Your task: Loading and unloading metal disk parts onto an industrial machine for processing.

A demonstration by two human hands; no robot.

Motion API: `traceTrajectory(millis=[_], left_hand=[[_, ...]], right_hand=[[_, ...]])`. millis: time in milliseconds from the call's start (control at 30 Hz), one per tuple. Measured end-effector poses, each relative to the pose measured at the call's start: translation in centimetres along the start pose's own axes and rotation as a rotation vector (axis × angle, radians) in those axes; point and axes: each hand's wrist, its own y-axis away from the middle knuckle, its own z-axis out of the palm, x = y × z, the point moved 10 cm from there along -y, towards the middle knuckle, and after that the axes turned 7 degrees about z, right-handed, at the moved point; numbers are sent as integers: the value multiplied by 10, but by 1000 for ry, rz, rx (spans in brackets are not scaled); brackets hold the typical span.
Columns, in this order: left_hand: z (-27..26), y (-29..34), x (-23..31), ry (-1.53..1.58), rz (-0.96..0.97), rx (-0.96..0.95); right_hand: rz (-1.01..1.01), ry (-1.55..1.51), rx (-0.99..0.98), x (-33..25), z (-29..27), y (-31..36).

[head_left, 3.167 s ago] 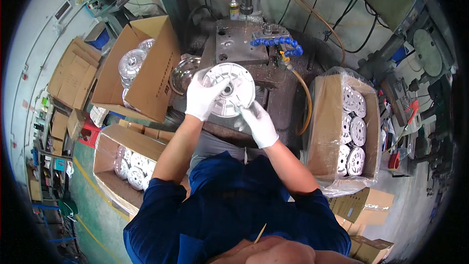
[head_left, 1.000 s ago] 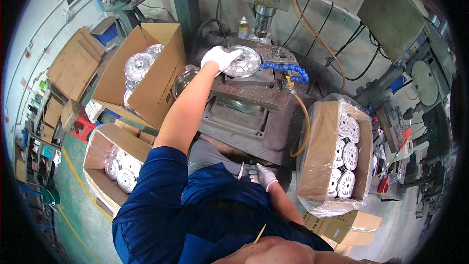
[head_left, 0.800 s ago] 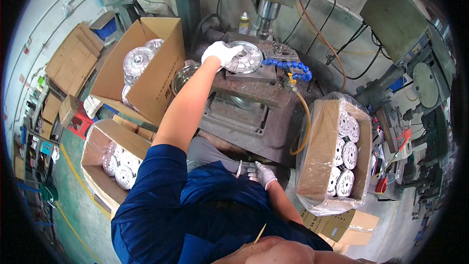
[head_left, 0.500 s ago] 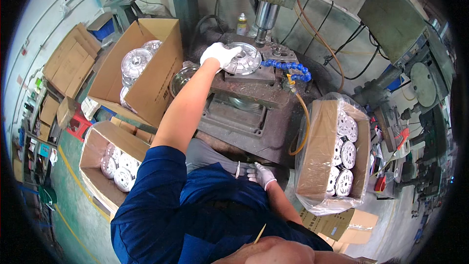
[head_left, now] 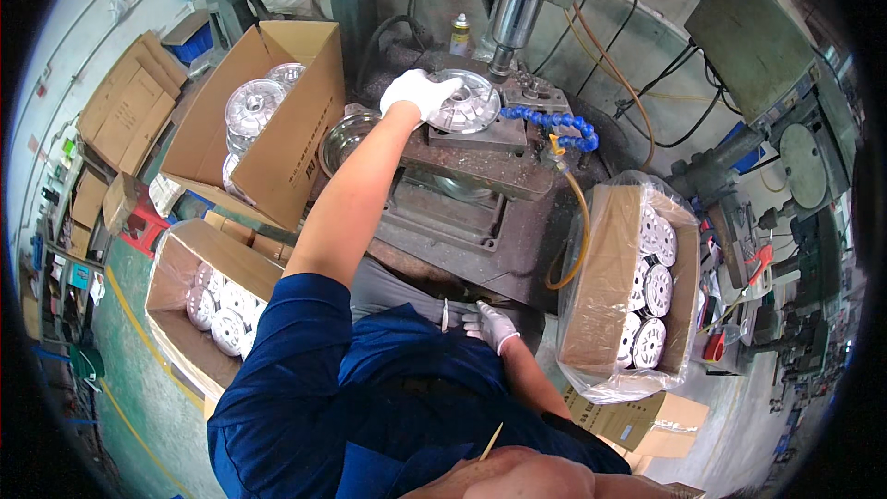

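L hand point(head_left: 414, 92) fwd, holding disc point(head_left: 474, 103); R hand point(head_left: 495, 326) low.

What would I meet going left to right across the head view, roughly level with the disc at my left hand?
Flat cardboard, open carton, your left hand, the disc, blue hose, grey-green panel.

Brown cardboard point(head_left: 131, 111) leans near a red stool point(head_left: 148, 213) and blue bin point(head_left: 192, 44).
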Motion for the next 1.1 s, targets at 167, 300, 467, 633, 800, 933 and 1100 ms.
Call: traceTrajectory(millis=[167,300,467,633,800,933,1100], left_hand=[[5,-4,-4,10,-1,-36],[4,-7,-3,6,30,-3],[2,-1,1,32,26,-9],[1,0,3,24,34,-12],[1,-5,-1,13,50,34],[2,1,4,17,55,-21],[-9,5,6,69,85,97]], right_hand=[[-8,4,-18,0,-2,0],[-24,-20,-8,1,-7,-5],[-45,-3,1,-2,-5,-3],[-40,-19,-24,-2,-4,-1],[-49,-26,-32,-4,-2,2],[-69,4,-21,-6,-2,4],[-64,1,-24,-4,-8,-5]])
